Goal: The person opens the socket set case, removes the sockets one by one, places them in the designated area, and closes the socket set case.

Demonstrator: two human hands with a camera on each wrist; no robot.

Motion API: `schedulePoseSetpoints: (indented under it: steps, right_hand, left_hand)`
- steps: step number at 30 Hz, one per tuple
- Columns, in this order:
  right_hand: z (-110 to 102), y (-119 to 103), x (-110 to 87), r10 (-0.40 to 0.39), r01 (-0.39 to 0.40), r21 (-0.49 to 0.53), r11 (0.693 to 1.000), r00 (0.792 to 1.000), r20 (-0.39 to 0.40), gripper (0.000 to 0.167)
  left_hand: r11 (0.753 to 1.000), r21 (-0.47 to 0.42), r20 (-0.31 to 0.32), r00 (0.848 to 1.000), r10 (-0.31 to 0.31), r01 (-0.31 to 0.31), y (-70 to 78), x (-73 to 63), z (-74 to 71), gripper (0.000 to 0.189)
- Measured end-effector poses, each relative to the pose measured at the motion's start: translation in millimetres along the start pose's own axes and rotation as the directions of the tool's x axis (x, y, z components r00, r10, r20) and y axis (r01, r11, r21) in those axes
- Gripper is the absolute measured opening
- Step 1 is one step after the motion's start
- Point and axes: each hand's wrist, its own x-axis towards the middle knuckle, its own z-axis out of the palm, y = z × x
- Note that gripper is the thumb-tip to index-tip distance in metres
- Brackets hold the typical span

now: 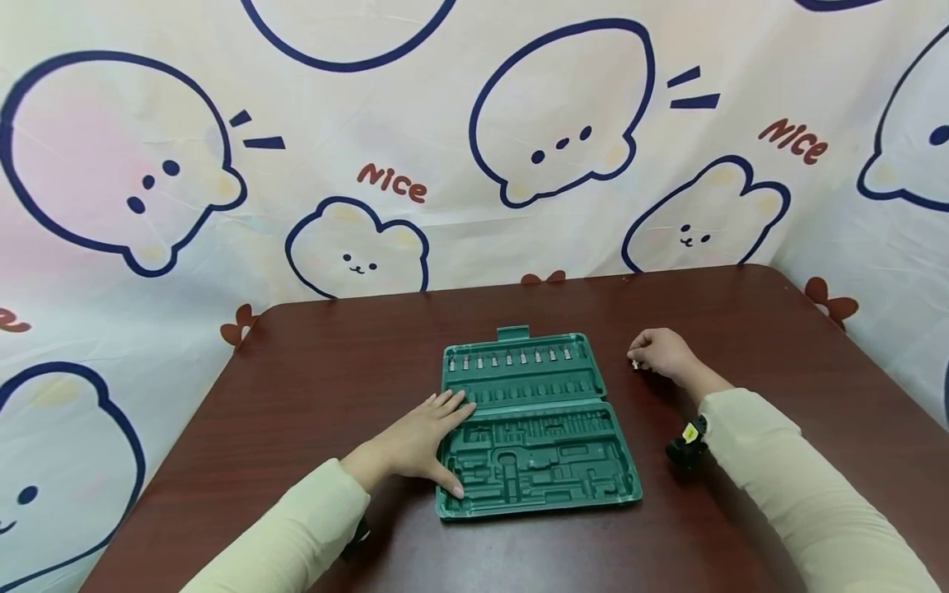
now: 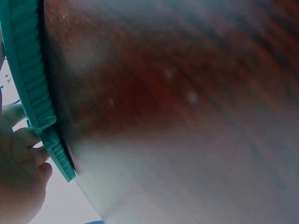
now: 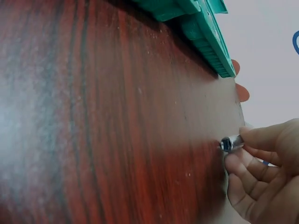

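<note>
A green plastic tool case [image 1: 541,457] lies unfolded on the table, its lower half full of moulded recesses. Several small silver bits [image 1: 509,360] stand in a row along the upper half. My left hand [image 1: 418,435] rests on the case's left edge with fingers spread; in the left wrist view its fingers reach over the green case side [image 2: 28,60]. To the right of the case, my right hand [image 1: 665,356] pinches a small shiny metal socket [image 3: 232,143] between thumb and fingers, low over the table. The socket's hollow end faces the right wrist camera.
The dark reddish-brown wooden table [image 1: 334,354] extends around the case on all sides. Behind it hangs a white cloth [image 1: 452,239] with cartoon outlines. A latch tab [image 1: 513,333] sticks out from the case's far edge.
</note>
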Motion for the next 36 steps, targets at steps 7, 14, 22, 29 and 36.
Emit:
schedulePoseSetpoints:
  steps: [7, 14, 22, 29, 36]
  right_hand:
    - [2.4, -3.9, 7.5, 0.033, -0.034, -0.143, 0.989, 0.999, -0.01, 0.012]
    - [1.5, -6.4, 5.1, 0.055, -0.058, -0.155, 0.986, 0.998, -0.023, 0.012]
    - [-1.6, -8.5, 3.7, 0.049, -0.052, -0.124, 0.991, 0.998, -0.025, 0.013]
    - [-1.0, -23.9, 3.4, 0.028, -0.029, -0.046, 0.999, 1.0, -0.008, 0.019]
    - [9.7, -43.7, 5.3, -0.008, 0.004, 0.085, 0.996, 0.999, 0.045, 0.026]
  left_hand:
    - [1.0, 0.005, -0.007, 1.0, 0.006, -0.006, -1.6, 0.4, 1.2, 0.109]
    - [1.0, -0.005, -0.002, 1.0, -0.001, 0.001, -0.9, 1.1, 0.6, 0.109]
    - [1.0, -0.006, -0.006, 1.0, -0.004, 0.004, -2.2, 1.2, 2.5, 0.109]
    - [1.0, -0.01, -0.01, 1.0, -0.002, 0.002, -2.5, 0.7, 2.9, 0.109]
    - [1.0, -0.007, 0.004, 1.0, -0.008, 0.008, -1.7, 1.1, 1.9, 0.109]
